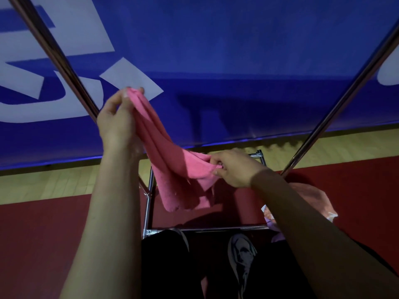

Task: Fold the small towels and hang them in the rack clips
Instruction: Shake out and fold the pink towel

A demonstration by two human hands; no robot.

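Pink towel (170, 167): left hand (117, 121) pinches raised end; right hand (234, 168) fingers grip lower edge, seemingly stretching it for folding.

A single head-worn wide-angle camera looks forward and steeply down, close over the person's outstretched forearms. It faces a blue banner (237, 61) beyond, takes in the floor (54, 234) below, and reaches the person's own shoe (240, 255) at the bottom edge.
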